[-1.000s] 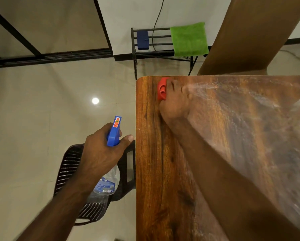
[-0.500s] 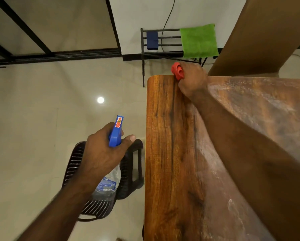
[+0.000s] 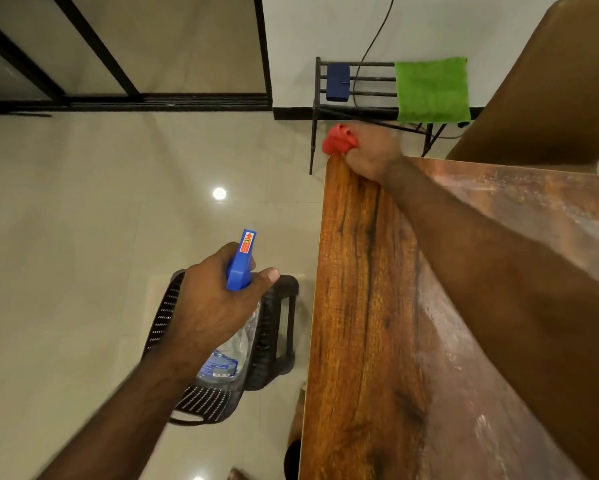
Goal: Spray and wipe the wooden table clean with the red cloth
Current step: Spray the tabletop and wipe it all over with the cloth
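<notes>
Red crumpled cloth (image 3: 339, 138) sits clamped in the right hand (image 3: 371, 152) at the far corner of the glossy wooden table (image 3: 357, 306), upper centre of frame. Left hand (image 3: 208, 306) grips the blue-headed clear spray bottle (image 3: 241, 263), lower left; firm overlapping strokes should clear the pale streaks (image 3: 565, 216).

Wooden table (image 3: 360, 306) streaky; red cloth (image 3: 339, 138) at far-left corner.

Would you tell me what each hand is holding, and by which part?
The left hand grips the spray bottle round its neck; the right hand clutches the bunched red cloth at a corner of the wooden table.
</notes>
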`<move>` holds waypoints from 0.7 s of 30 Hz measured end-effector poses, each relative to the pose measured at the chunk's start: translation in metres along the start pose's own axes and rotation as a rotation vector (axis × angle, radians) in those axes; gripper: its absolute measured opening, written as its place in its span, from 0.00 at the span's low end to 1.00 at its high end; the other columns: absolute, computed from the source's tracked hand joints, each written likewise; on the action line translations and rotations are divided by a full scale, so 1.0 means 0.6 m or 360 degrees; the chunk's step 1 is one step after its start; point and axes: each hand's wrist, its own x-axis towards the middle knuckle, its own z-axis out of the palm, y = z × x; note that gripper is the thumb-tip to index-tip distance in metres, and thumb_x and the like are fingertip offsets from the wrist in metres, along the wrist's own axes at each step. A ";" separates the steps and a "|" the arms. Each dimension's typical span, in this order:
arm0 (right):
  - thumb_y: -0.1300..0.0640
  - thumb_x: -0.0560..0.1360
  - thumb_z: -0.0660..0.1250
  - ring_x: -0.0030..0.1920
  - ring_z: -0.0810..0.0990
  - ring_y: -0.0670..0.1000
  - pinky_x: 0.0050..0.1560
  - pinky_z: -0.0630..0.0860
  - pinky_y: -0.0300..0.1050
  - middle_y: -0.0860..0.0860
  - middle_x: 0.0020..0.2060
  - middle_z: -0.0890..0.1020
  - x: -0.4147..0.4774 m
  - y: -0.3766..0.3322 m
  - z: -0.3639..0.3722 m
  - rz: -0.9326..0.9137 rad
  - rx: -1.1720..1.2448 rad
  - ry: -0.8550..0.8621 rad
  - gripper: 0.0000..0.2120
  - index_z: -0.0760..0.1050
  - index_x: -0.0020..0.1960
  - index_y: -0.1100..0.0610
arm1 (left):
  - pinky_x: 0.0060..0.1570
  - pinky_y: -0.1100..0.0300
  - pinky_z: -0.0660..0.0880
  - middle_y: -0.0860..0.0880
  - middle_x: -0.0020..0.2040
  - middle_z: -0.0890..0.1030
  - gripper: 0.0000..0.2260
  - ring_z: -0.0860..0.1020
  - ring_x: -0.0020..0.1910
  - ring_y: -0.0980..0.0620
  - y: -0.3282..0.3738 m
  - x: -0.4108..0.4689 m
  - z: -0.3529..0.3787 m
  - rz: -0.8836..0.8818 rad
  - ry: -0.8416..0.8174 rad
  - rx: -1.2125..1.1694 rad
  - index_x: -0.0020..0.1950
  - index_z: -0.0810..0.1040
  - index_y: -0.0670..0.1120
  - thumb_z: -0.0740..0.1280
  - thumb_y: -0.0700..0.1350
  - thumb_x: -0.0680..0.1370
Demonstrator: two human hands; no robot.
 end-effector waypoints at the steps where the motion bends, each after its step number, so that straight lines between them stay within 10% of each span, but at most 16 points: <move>1: 0.56 0.76 0.70 0.63 0.77 0.56 0.65 0.75 0.57 0.51 0.62 0.81 -0.010 -0.016 0.013 -0.0122 -0.0049 0.0031 0.25 0.73 0.72 0.46 | 0.38 0.64 0.70 0.50 0.33 0.78 0.15 0.75 0.32 0.53 -0.004 -0.001 0.001 0.0009 -0.0007 0.0012 0.42 0.74 0.49 0.72 0.59 0.72; 9: 0.53 0.74 0.68 0.61 0.74 0.52 0.69 0.68 0.58 0.45 0.59 0.82 -0.061 -0.046 0.038 -0.1128 -0.0788 -0.0365 0.22 0.76 0.68 0.45 | 0.38 0.65 0.71 0.51 0.33 0.77 0.14 0.75 0.32 0.55 -0.009 -0.027 0.016 0.0052 -0.0062 -0.0017 0.42 0.74 0.49 0.71 0.58 0.73; 14: 0.49 0.76 0.67 0.59 0.76 0.55 0.64 0.75 0.61 0.51 0.59 0.81 -0.025 -0.084 0.005 -0.0738 -0.0861 -0.0378 0.25 0.72 0.72 0.45 | 0.36 0.68 0.68 0.53 0.32 0.76 0.14 0.74 0.31 0.57 -0.017 -0.049 0.011 0.0090 -0.0024 0.0009 0.43 0.75 0.48 0.72 0.57 0.73; 21: 0.50 0.76 0.65 0.50 0.74 0.49 0.60 0.67 0.48 0.45 0.52 0.83 -0.188 -0.066 0.095 -0.1268 -0.0925 -0.0579 0.22 0.76 0.69 0.47 | 0.38 0.64 0.75 0.50 0.37 0.80 0.15 0.79 0.36 0.52 -0.044 -0.099 -0.010 0.0064 -0.0040 0.0025 0.47 0.76 0.48 0.72 0.58 0.73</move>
